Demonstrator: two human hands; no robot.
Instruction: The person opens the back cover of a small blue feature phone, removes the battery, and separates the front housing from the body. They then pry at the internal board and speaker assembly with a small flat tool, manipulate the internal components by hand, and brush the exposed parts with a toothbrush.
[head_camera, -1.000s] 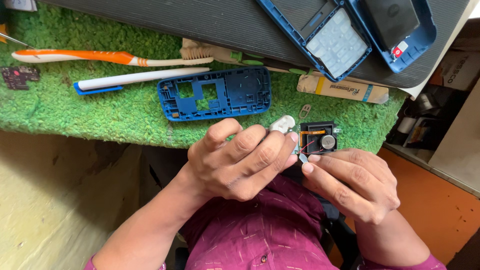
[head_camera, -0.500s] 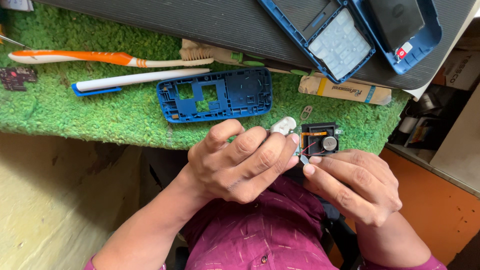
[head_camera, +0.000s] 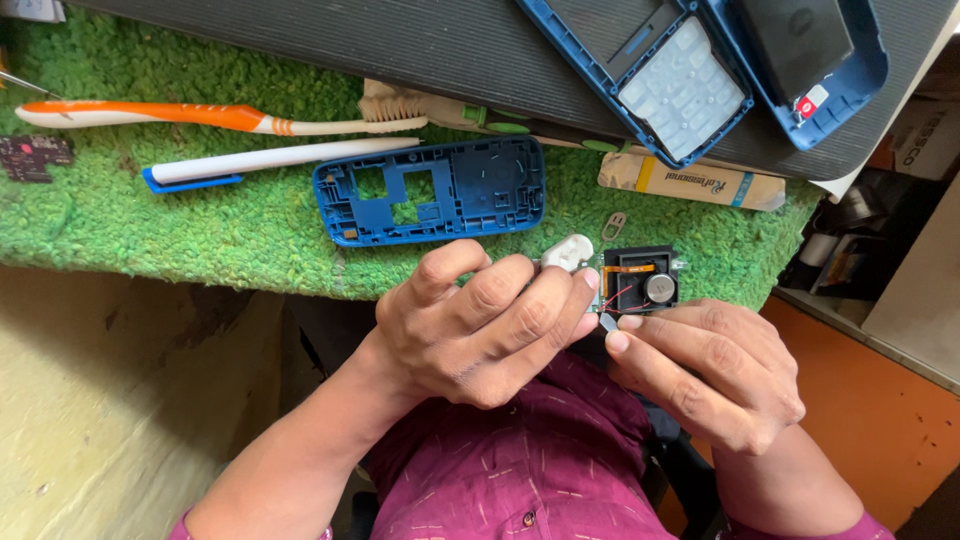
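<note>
Green pile matting (head_camera: 120, 215) covers the bench, with a dark ribbed board (head_camera: 400, 45) along its far edge. At the near edge, toward the right end, both hands meet over a small black module (head_camera: 642, 291) with a round silver cell and fine red wires. The left hand (head_camera: 480, 325) is curled narrow, its fingers bunched against a white part (head_camera: 567, 252) just beside the module. The right hand (head_camera: 715, 370) pinches a thin tool tip (head_camera: 607, 321) between thumb and forefinger at the module's near side. A blue phone frame (head_camera: 432, 190) lies mid-bench, beyond the hands. Farther left lie a white pen (head_camera: 270, 160) and an orange toothbrush (head_camera: 200, 117), side by side. At the far right corner, two blue phone shells (head_camera: 720, 60) rest on the board, one with a pale keypad. A small circuit board (head_camera: 35, 157) sits at the left edge.
</note>
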